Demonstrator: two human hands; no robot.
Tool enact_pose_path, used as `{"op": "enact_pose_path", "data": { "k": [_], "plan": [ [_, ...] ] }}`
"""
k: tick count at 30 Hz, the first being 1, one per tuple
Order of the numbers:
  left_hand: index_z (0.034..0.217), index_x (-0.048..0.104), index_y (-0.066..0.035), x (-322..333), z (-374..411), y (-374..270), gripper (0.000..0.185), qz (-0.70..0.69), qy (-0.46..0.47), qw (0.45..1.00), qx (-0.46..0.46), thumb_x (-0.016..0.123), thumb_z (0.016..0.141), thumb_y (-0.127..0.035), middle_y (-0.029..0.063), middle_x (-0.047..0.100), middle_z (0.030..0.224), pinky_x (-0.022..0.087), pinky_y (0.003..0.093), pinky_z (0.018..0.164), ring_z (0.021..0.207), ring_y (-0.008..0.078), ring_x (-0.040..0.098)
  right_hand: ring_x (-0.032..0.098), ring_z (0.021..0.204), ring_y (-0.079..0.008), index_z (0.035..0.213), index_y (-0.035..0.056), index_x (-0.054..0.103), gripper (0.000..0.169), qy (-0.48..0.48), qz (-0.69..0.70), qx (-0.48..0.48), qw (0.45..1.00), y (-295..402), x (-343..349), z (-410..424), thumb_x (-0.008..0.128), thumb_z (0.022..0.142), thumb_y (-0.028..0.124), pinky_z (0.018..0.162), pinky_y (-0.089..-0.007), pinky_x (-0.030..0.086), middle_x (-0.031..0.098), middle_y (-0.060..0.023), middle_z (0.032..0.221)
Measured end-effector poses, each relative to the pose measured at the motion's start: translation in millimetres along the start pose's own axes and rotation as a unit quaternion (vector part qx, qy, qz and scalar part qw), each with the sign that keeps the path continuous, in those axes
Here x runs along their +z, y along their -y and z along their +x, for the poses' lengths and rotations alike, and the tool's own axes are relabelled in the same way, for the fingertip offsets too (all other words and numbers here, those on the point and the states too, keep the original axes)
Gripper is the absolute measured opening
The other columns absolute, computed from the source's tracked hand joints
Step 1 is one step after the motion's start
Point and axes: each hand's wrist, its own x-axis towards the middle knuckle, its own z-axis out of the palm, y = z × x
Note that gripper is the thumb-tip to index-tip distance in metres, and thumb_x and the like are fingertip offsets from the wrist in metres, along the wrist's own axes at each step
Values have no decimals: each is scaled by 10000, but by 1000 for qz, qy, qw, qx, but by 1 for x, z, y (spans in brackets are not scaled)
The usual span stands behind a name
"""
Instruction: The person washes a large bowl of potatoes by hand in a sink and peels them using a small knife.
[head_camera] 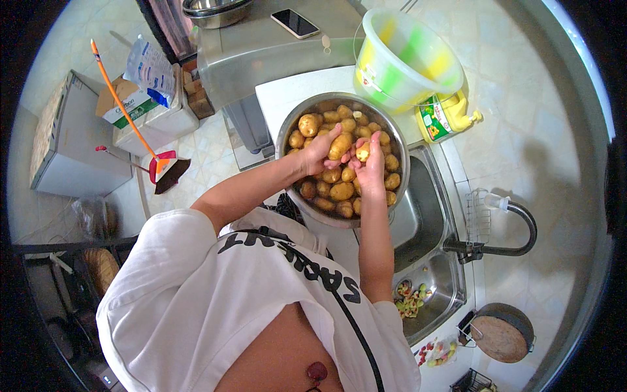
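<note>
A large stainless-steel basin (399, 193) full of brown potatoes in water stands before me on the white counter. My left hand (321, 152) grips an oblong potato (340, 146) just above the heap. Close beside it, my right hand (371, 164) has its fingers round a smaller potato (362, 152) with pale yellow patches on its surface. The two hands nearly meet, and their lower fingers are partly hidden. Among the potatoes near the far rim lies a small pale piece (357, 114), too small to identify.
Behind the basin stands a striped plastic bucket (377, 93) with a yellow detergent jug (441, 117) beside it. To the right are a double sink (423, 220), with fruit scraps (411, 299) in its nearer bowl, and a black faucet (490, 249). A phone (295, 23) lies on the steel surface.
</note>
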Motion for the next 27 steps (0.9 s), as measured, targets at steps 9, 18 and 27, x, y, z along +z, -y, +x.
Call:
{"op": "enact_pose_path", "data": {
  "k": [9, 18, 27],
  "plan": [
    [1197, 485, -88, 11, -16, -15, 538, -91, -110, 990, 11, 216, 963, -490, 54, 580, 981, 420, 229, 559, 654, 136, 500, 610, 840, -228, 972, 27, 587, 665, 35, 147, 3, 989, -3, -22, 5, 226, 917, 583, 611, -317, 529, 621, -113, 1015],
    [1303, 380, -202, -5, -25, -4, 371, -43, -43, 996, 63, 448, 944, -262, 15, 557, 1106, 488, 285, 682, 850, 189, 593, 533, 1075, -333, 1089, -34, 501, 459, 89, 253, -35, 963, -1, -1, -2, 360, 957, 382, 843, -376, 514, 546, -204, 1124],
    [1133, 467, -182, -3, -37, -3, 240, -30, -59, 992, 106, 506, 918, -282, 4, 562, 1033, 493, 300, 723, 862, 163, 581, 539, 1077, -325, 1034, -12, 527, 323, 121, 243, -33, 962, -6, 7, -9, 453, 933, 286, 874, -398, 500, 561, -190, 1115]
  ]
}}
